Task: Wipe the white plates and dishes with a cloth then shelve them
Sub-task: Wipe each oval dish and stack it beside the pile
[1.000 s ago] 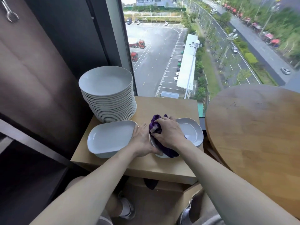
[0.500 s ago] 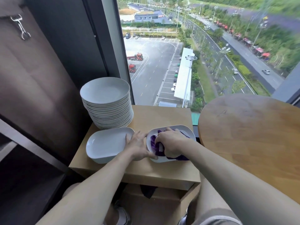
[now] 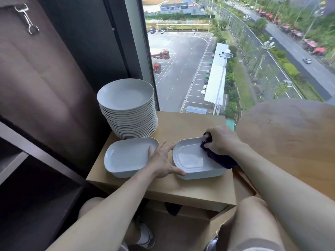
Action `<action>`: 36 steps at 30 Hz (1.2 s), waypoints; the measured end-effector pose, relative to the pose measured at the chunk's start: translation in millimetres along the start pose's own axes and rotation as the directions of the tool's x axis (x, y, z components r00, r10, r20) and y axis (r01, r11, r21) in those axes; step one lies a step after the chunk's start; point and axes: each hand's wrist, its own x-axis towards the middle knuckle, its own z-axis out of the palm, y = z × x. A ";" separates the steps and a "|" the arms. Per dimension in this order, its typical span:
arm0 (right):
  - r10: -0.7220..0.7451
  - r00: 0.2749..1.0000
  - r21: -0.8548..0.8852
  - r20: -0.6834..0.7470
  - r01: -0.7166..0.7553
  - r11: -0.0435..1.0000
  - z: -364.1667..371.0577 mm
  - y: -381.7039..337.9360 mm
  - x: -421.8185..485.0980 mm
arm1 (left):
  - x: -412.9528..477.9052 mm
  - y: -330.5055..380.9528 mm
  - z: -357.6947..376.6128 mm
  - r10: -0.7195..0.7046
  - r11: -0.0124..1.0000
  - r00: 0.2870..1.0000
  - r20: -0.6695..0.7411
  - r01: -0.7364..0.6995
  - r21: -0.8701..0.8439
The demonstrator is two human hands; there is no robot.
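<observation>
Head: shallow white dish (image 3: 190, 157), purple cloth (image 3: 222, 159)

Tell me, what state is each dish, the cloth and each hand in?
stack of round plates: piled, untouched, at the small table's back left.
left dish: empty, flat on the table, left hand's fingers over its right rim.
right dish: empty, flat, purple cloth pressed on its right end.
purple cloth: bunched, gripped by the right hand.
left hand: open, fingers spread.
right hand: curled round the cloth.
</observation>
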 end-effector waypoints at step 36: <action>0.131 0.987 0.056 0.091 -0.137 0.989 -12.3 11.7 -29.0 | -5.5 7.3 -6.9 0.016 1.000 1.000 -0.007 -0.016 -0.024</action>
